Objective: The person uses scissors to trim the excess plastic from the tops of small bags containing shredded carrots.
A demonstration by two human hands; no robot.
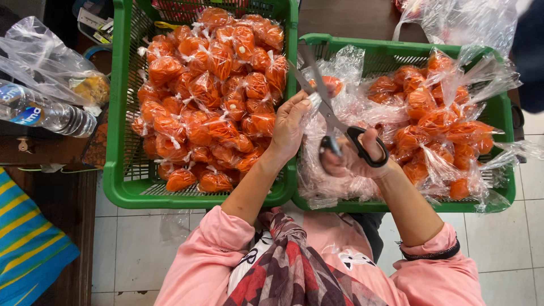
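Over the right green basket's [396,56] near-left corner, my right hand [354,158], closed through the scissors' [331,116] black handles, seemingly cuts the limp, slippery plastic bag [334,85] whose tail my left hand [289,127] pinches, best held there.

Two baskets stand side by side, walls touching, on the floor [510,249] in front of the person.
Left basket [116,170]: filled with small tied bags [209,85], heaped from its near wall to its far wall.
Right basket [504,187]: holds loose bags [430,119] with untrimmed tops, mostly in its right half; crumpled plastic lies in its left half.
Left hand [289,127]: above the shared walls, pinching a bag top.
Right hand [354,156]: over the right basket's left half, holding scissors [328,110] whose blades point away toward the far wall.
Bottle [42,113]: lying on its side left of the left basket, beneath a loose plastic bag [39,56].
Striped cloth [28,243]: near left corner.
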